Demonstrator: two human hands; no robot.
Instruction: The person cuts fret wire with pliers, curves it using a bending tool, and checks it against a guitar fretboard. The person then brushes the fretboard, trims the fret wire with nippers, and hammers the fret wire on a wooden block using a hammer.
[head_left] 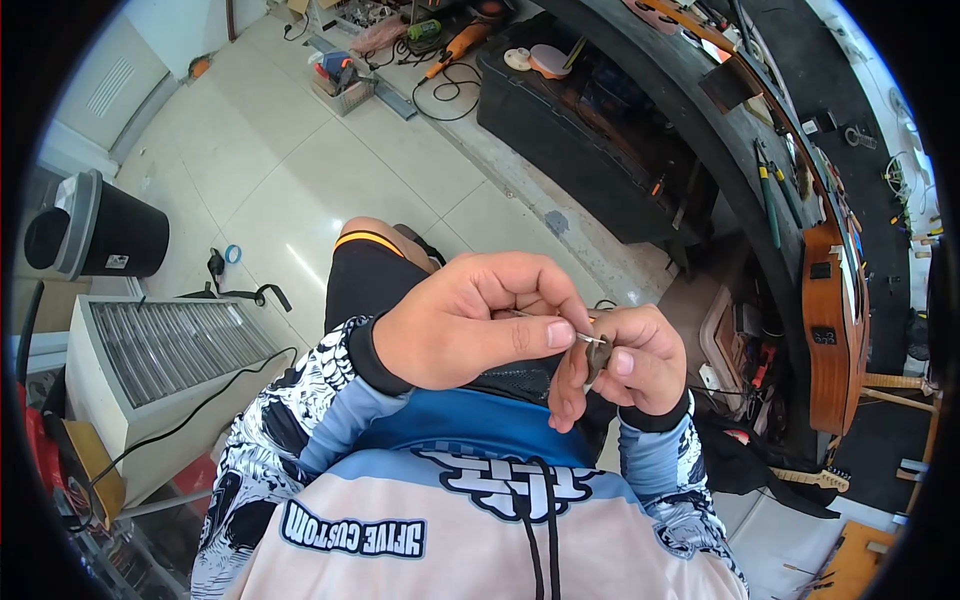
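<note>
My left hand (480, 320) is closed, thumb and index finger pinching a thin silver metal rod (591, 339). The rod's tip touches or sits just beside a small dark brown, rounded piece (597, 358). My right hand (640, 358) grips that brown piece between its thumb and fingers. Both hands meet in front of my body, above my lap. The small size of the two things and the fingers around them hide their exact kind.
On the workbench at right lie pliers (768, 195) and an acoustic guitar (835, 335). Under the bench is a black chest (560, 125). An orange power tool (465, 45) lies on the floor. A black bin (125, 230) and a white slatted unit (185, 345) stand at left.
</note>
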